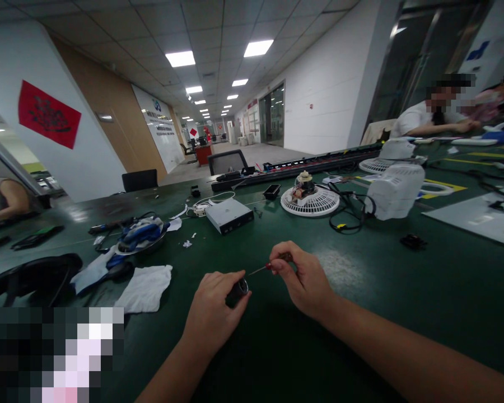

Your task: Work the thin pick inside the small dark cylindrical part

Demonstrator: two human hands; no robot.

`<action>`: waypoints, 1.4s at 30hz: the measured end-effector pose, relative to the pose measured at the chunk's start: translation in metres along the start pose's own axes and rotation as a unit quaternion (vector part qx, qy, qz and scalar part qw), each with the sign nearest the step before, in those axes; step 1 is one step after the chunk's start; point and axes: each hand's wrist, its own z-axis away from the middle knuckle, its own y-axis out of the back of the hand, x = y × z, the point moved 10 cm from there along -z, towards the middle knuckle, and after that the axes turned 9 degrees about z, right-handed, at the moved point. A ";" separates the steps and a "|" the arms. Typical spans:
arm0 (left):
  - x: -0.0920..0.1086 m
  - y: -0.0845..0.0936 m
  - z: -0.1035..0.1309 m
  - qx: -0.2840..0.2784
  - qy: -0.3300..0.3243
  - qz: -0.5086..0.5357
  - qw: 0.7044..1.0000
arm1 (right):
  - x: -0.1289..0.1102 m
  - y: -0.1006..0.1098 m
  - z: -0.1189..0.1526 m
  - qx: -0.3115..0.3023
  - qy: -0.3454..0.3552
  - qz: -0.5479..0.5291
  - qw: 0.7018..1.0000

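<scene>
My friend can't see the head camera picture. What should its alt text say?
A left hand holds a small dark cylinder over a green table, and a right hand points a thin screwdriver toward it. Beyond are a white cloth, a silver box and a round white grille, with a long office behind.

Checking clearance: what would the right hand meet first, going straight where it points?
The right hand, screwdriver leading, would likely meet the cylinder or left hand around it; depth leaves which first unclear.
</scene>
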 end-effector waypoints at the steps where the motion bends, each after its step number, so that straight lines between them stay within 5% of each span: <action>1: 0.001 -0.001 0.000 -0.005 -0.001 0.001 1.000 | 0.000 -0.002 0.000 -0.009 0.003 -0.003 1.000; 9: -0.001 -0.012 0.000 -0.061 0.016 0.004 0.998 | -0.002 -0.013 0.001 -0.047 -0.004 -0.050 0.998; 15: 0.004 -0.013 0.001 -0.053 -0.005 0.017 0.998 | 0.007 -0.018 0.002 -0.065 -0.037 -0.029 0.997; 20: -0.007 -0.013 0.002 -0.052 0.042 -0.015 0.998 | 0.015 -0.021 0.002 -0.073 -0.067 -0.083 0.992; 29: 0.013 -0.014 0.001 -0.067 -0.050 -0.120 0.989 | 0.000 0.009 -0.002 0.046 0.001 -0.036 0.998; 34: 0.010 -0.012 0.000 -0.060 -0.040 -0.134 0.988 | -0.005 -0.025 -0.004 -0.114 0.038 0.094 0.988; 38: 0.003 -0.011 0.000 -0.054 -0.016 -0.120 0.991 | 0.016 -0.042 0.002 -0.200 -0.017 0.239 0.950; 42: 0.001 -0.009 -0.001 -0.045 -0.003 -0.104 0.994 | 0.037 -0.049 0.011 -0.265 -0.055 0.270 0.924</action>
